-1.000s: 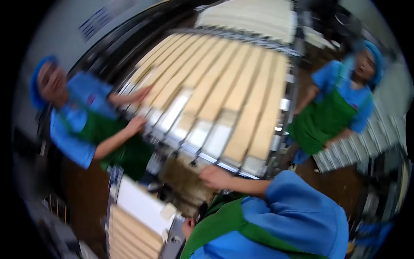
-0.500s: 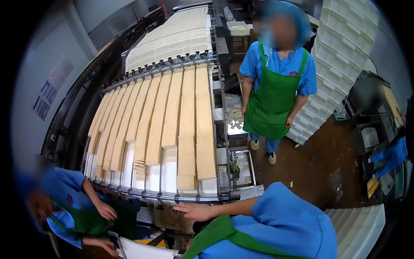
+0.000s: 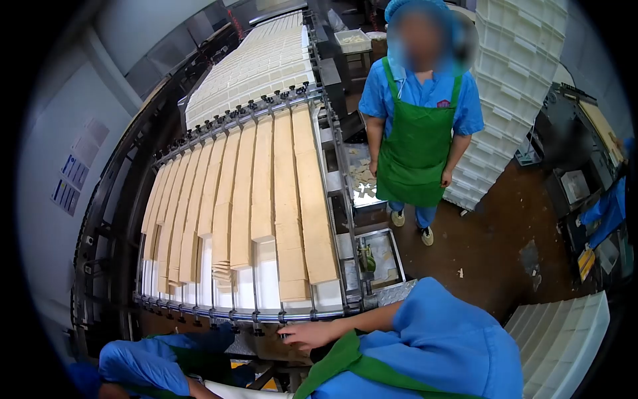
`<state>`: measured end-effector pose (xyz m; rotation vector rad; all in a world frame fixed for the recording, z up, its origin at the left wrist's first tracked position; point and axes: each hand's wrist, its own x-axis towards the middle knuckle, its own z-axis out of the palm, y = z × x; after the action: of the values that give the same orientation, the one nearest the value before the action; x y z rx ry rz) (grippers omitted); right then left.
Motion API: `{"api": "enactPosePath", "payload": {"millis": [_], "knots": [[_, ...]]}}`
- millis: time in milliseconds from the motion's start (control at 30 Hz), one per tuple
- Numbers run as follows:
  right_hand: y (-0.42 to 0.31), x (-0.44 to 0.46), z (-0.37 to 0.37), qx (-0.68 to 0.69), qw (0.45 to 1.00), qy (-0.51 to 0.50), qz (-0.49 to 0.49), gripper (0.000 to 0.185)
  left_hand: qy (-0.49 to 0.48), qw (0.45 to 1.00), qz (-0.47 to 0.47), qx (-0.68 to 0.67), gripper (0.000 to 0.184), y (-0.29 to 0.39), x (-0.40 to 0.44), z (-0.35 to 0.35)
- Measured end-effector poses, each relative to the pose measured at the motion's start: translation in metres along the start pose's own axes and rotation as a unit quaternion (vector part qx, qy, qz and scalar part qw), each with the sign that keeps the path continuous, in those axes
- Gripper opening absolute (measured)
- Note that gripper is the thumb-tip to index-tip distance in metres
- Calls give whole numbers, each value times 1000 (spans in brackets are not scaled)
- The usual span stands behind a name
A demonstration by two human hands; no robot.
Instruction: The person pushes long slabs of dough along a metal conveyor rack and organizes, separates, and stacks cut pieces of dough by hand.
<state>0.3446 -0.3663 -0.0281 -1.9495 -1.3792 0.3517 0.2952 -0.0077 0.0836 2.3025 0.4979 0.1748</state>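
Observation:
My right hand (image 3: 307,334) reaches in from the lower right, just below the front rail (image 3: 266,317) of the conveyor, beside a black knob. Its fingers are extended and slightly apart, and nothing shows in them. My left hand is out of sight. Long pale-yellow slabs (image 3: 262,179) lie in rows between thin bars on the conveyor, their near ends uneven. One row ends in a stack of thin layers (image 3: 222,271). White belt (image 3: 266,269) shows past the slab ends.
A co-worker (image 3: 419,146) in a green apron stands right of the conveyor, before stacked white crates (image 3: 512,86). Another person (image 3: 146,366) bends at the lower left. A metal tray (image 3: 382,259) sits beside the conveyor; another white crate (image 3: 565,342) is at the lower right.
The view has swung and steadied since the first frame. The person at the left has bent lower, and their hands have left the slabs. My right hand stays near the front rail; my left hand has gone from view.

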Motion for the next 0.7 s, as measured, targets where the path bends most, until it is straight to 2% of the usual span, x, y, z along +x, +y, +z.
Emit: {"api": "enactPosePath", "payload": {"millis": [67,100,133,167,200,233,300,333,367,433,467,500,533,567,600,633,667,700], "knots": [[-7,-3,-45,172,977,124,6,63,-2,1000,-4,-5,38,-5,11,-11],[-22,-15,-82,259,941,157,148,80,-6,1000,-8,-6,39,-8,13,-15],[-18,-29,-119,166,933,300,111,82,-7,1000,-14,-10,39,-14,10,-20],[-9,-48,-149,173,882,407,162,77,-9,1000,-17,-13,40,-15,13,-22],[-26,-77,-208,111,848,502,127,72,-15,1000,-19,-15,41,-15,14,-24],[-20,-104,-241,7,790,598,132,61,-18,1000,-21,-11,41,-11,19,-27],[-18,-151,-309,67,618,781,-53,57,-27,999,-28,-12,43,-12,18,-32],[-14,-175,-331,92,536,834,-99,60,-30,999,-31,-14,43,-12,16,-34],[-7,-190,-334,92,536,834,-92,60,-33,999,-34,-14,44,-12,17,-38],[8,-212,-338,159,559,811,72,61,-43,998,-38,-17,46,-11,18,-39],[-18,-182,-327,109,682,723,13,55,-46,998,-39,-17,46,-10,19,-41],[-39,-156,-301,129,788,602,22,49,-50,998,-42,-16,47,-8,20,-45],[-61,-130,-276,135,885,445,36,44,-51,998,-43,-19,48,-8,20,-45],[-82,-105,-250,126,947,293,44,39,-56,997,-46,-20,49,-8,20,-48],[-85,-78,-217,151,971,185,-20,39,-61,997,-48,-25,49,-9,21,-47],[-85,-52,-195,289,955,29,-66,38,-66,996,-52,-29,50,-10,21,-49],[-77,-30,-157,318,947,0,-41,42,-71,995,-54,-34,51,-11,24,-49],[-74,-17,-125,330,944,16,-22,44,-76,995,-57,-41,52,-13,26,-50]]}}
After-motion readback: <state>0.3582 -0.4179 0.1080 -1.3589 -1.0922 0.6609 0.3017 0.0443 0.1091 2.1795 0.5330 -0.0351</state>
